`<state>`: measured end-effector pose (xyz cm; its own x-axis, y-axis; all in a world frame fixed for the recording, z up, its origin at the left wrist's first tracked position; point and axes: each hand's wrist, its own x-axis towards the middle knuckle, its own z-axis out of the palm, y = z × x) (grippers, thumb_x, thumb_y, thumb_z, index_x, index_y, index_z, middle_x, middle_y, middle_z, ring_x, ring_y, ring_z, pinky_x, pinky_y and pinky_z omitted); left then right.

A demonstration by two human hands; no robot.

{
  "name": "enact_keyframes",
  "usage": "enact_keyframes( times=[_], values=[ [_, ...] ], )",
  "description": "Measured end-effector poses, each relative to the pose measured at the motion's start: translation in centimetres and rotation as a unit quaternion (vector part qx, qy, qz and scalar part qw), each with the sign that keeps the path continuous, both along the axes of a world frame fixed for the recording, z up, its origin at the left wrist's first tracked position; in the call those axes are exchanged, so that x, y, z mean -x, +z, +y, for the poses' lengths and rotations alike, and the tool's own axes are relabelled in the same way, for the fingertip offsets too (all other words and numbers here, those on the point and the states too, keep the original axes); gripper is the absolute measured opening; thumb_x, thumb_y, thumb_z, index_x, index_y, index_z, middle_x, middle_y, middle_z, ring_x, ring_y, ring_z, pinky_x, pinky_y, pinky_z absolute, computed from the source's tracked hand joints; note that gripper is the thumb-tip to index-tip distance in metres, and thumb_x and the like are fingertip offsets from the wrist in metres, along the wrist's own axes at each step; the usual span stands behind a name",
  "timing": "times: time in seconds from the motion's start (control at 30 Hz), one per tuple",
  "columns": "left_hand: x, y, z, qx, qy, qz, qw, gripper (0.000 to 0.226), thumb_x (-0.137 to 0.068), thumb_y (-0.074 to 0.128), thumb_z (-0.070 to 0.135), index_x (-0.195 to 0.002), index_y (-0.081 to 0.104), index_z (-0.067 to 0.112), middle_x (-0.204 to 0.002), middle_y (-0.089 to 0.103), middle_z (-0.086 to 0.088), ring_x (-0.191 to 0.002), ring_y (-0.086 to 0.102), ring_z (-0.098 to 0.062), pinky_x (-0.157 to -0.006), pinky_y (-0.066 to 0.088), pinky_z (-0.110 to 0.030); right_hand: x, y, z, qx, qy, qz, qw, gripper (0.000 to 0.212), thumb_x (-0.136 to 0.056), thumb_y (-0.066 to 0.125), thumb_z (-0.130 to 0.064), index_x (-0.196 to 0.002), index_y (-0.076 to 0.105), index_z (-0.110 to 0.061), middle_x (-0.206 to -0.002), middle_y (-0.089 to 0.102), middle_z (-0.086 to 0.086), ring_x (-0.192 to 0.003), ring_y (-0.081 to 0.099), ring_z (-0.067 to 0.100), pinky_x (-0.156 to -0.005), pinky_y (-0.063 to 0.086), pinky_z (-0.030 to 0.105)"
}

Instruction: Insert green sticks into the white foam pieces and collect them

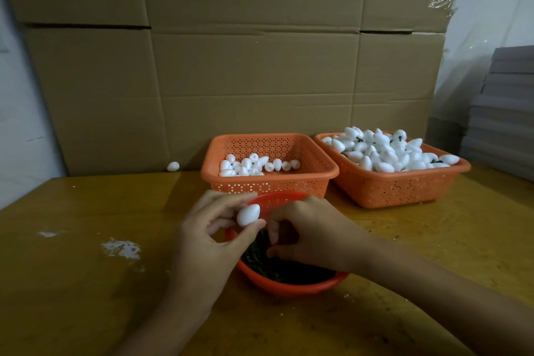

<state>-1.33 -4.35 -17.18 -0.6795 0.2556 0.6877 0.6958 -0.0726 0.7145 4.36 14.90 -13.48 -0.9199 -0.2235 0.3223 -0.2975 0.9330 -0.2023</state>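
On the near edge of the wooden table (86, 283), seen from the head camera, a round red bowl (289, 287) sits in front of the person, with a dark tangle of green sticks (260, 257) inside it. The left hand (213, 235) is raised over the bowl's left rim and pinches a white foam piece (248, 214), egg-shaped, between the thumb below and the fingertips above. No stick shows in this piece. The right hand (306, 233) reaches into the bowl from the right, its fingers curled down just above the sticks. Whether it has a stick between its fingers cannot be told.

Behind the bowl stand two orange baskets, side by side and close together. The left basket (268, 185) is just beyond the bowl and holds a thin layer of plain foam pieces (251, 166) along its front-left side. The right basket (398, 191) is heaped above its rim with a pile of foam pieces (387, 150), with dark green bits showing among them.

One stray foam piece (173, 166) lies on the table at the foot of the cardboard wall (245, 66), well left of the baskets. White flecks (121, 248) mark the tabletop to the left of the hands. A grey stack of sheets (502, 113) rises at the far right.
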Motion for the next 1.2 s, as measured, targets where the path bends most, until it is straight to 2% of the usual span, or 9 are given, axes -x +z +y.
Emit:
enact_keyframes(
  times=[0.13,0.23,0.4,0.5,0.63,0.73,0.9,1.07,1.2],
  values=[
    [-0.1,0.0,0.0,0.012,-0.001,0.002,1.0,0.036,-0.077,0.078,0.041,-0.113,0.076,0.038,-0.107,0.067,0.013,-0.106,0.069,-0.017,-0.084,0.058,-0.022,-0.3,0.3,-0.3,0.003,0.002,-0.006,1.0,0.016,-0.082,0.083,-0.03,-0.091,0.071,-0.035,-0.103,0.069,-0.019,-0.1,0.062,0.001,-0.085,0.05,0.022],
    [-0.2,-0.2,0.1,0.011,-0.005,-0.008,1.0,0.029,-0.081,0.078,0.038,-0.11,0.075,0.039,-0.109,0.072,0.014,-0.107,0.07,-0.012,-0.084,0.056,-0.016,-0.3,0.4,-0.2,0.024,-0.015,0.007,1.0,0.014,-0.081,0.082,-0.026,-0.09,0.072,-0.033,-0.096,0.072,-0.018,-0.096,0.065,0.002,-0.084,0.051,0.024],
    [-0.4,0.0,0.1,-0.011,-0.01,-0.04,0.999,0.021,-0.082,0.077,0.04,-0.102,0.07,0.04,-0.102,0.075,0.015,-0.102,0.072,-0.008,-0.085,0.054,-0.015,-0.1,0.4,0.0,0.066,-0.038,0.055,0.996,0.015,-0.079,0.083,-0.026,-0.085,0.071,-0.032,-0.089,0.071,-0.02,-0.089,0.064,-0.001,-0.075,0.045,0.013],
    [-0.3,0.1,0.0,-0.02,-0.011,-0.055,0.998,0.023,-0.078,0.078,0.043,-0.099,0.07,0.037,-0.101,0.075,0.013,-0.101,0.073,-0.009,-0.086,0.056,-0.018,0.1,0.5,0.3,0.157,-0.031,0.033,0.987,0.015,-0.081,0.085,-0.018,-0.083,0.072,-0.025,-0.086,0.073,-0.015,-0.085,0.068,0.0,-0.078,0.055,0.019],
    [-0.1,0.1,-0.1,-0.039,-0.014,-0.062,0.997,0.029,-0.075,0.082,0.039,-0.1,0.072,0.028,-0.102,0.077,0.008,-0.103,0.074,-0.012,-0.087,0.057,-0.019,0.3,1.0,0.9,0.306,-0.008,-0.055,0.951,0.013,-0.089,0.08,-0.011,-0.097,0.072,-0.016,-0.09,0.078,-0.001,-0.077,0.075,0.015,-0.077,0.064,0.033],
    [0.0,0.0,-0.1,-0.055,-0.022,-0.075,0.995,0.029,-0.072,0.083,0.037,-0.099,0.071,0.032,-0.106,0.077,0.007,-0.103,0.075,-0.011,-0.087,0.058,-0.018,0.5,1.1,1.0,0.362,-0.009,-0.08,0.929,0.019,-0.091,0.078,-0.011,-0.108,0.073,-0.018,-0.095,0.08,-0.002,-0.075,0.075,0.015,-0.072,0.062,0.029],
    [0.1,-0.1,-0.2,-0.069,-0.028,-0.102,0.992,0.033,-0.069,0.083,0.042,-0.099,0.069,0.034,-0.107,0.078,0.004,-0.104,0.076,-0.011,-0.086,0.059,-0.019,0.5,1.1,1.3,0.389,-0.001,-0.09,0.917,0.015,-0.094,0.074,-0.011,-0.108,0.076,-0.015,-0.098,0.08,-0.003,-0.077,0.073,0.014,-0.068,0.059,0.022],
    [0.2,-0.3,0.0,-0.086,-0.041,-0.128,0.987,0.026,-0.077,0.083,0.024,-0.101,0.071,0.028,-0.106,0.079,0.001,-0.105,0.077,-0.015,-0.084,0.059,-0.019,0.5,1.1,1.3,0.407,0.008,-0.093,0.909,0.012,-0.094,0.074,-0.012,-0.106,0.077,-0.014,-0.1,0.08,0.001,-0.077,0.073,0.014,-0.068,0.056,0.023],
    [0.2,-0.1,0.0,-0.092,-0.038,-0.13,0.986,0.028,-0.076,0.082,0.022,-0.103,0.071,0.024,-0.105,0.08,0.006,-0.103,0.077,-0.01,-0.082,0.058,-0.015,0.4,1.1,1.3,0.403,0.021,-0.093,0.91,0.013,-0.094,0.075,-0.013,-0.107,0.075,-0.014,-0.099,0.078,0.002,-0.078,0.073,0.017,-0.066,0.056,0.023]
  ],
)
